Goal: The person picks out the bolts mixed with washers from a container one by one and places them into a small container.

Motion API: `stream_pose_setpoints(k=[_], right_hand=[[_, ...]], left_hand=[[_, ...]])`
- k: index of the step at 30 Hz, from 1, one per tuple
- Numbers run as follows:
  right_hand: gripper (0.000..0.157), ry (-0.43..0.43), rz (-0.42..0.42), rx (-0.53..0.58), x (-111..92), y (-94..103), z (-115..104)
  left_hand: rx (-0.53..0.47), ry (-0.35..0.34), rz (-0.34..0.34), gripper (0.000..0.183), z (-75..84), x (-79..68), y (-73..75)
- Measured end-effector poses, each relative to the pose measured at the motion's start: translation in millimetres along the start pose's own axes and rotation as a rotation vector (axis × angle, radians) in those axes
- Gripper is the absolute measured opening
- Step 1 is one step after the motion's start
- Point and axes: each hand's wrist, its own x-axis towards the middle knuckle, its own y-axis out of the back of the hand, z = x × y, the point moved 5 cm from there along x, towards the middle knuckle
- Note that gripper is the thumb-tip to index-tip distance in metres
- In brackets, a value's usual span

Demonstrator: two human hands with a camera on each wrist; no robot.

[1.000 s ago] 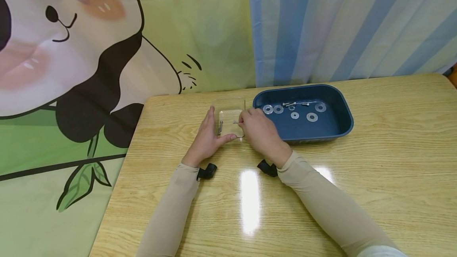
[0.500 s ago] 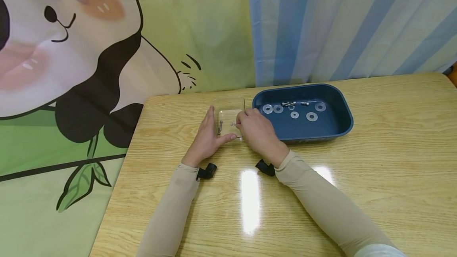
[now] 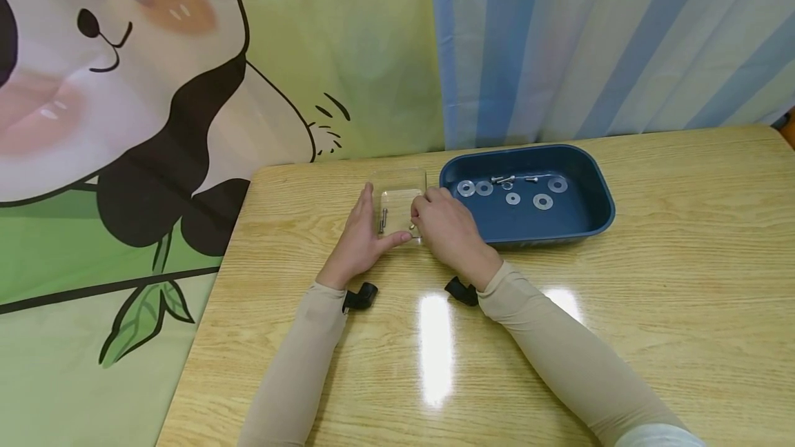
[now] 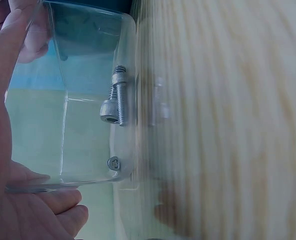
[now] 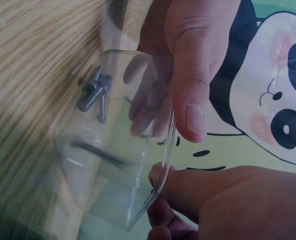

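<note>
A clear plastic box [image 3: 400, 179] stands between my hands. My left hand [image 3: 360, 236] steadies it, straight fingers along its left side and thumb along the near wall. Several metal socket-head screws [image 4: 110, 109] lie inside against the bottom, some crossing each other. My right hand [image 3: 450, 226] is over the box's right rim, fingertips bunched. In the right wrist view a blurred screw [image 5: 100, 153] is inside the box, apart from the right fingertips [image 5: 158, 175]. In the head view a small shiny piece [image 3: 412, 227] shows just below those fingers.
A dark blue tray [image 3: 605, 216] sits right of the box, holding several flat washers [image 3: 543, 202] and a few screws [image 3: 531, 179]. The wooden table [image 3: 695, 281] extends right and toward me. A printed cloth [image 3: 348, 54] hangs behind its back edge.
The screw pinched in the right fingertips has left them and dropped into the box. The right hand has shifted slightly left; the left hand and the tray hold their places.
</note>
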Motion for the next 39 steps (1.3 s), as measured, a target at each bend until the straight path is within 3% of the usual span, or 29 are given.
stream_pose_setpoints(k=[19,39], right_hand=[[0.011,-0.029,-0.019,0.124,-6.6,13.0,6.1],[0.016,-0.051,0.042,0.163,-15.1,33.4,22.3]], left_hand=[[0.003,0.005,-0.006,0.122,-0.7,0.6,0.3],[-0.002,0.012,-0.006,0.122,-0.9,-0.3,-0.3]])
